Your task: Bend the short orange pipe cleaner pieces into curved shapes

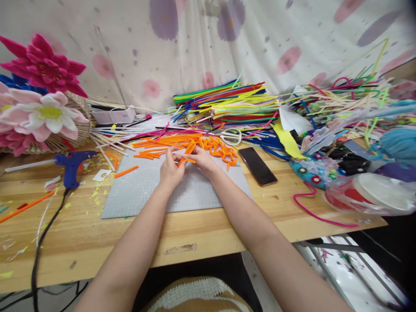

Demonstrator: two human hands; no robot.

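Note:
My left hand [170, 167] and my right hand [204, 159] meet over a grey cutting mat [143, 190]. Both are closed in a pinch on one orange pipe cleaner piece [187, 155], which is bent between the fingertips. Just beyond the hands lies a heap of cut orange pipe cleaner pieces [182, 144], some straight, some curled. One loose orange piece [126, 172] rests on the mat to the left.
A blue glue gun [72, 164] with a black cord lies left on the wooden table [81, 242]. White-handled scissors [231, 137], a black phone [258, 166], a stack of coloured pipe cleaners [227, 104], pink fabric flowers [35, 108] in a basket and right-side clutter surround the mat.

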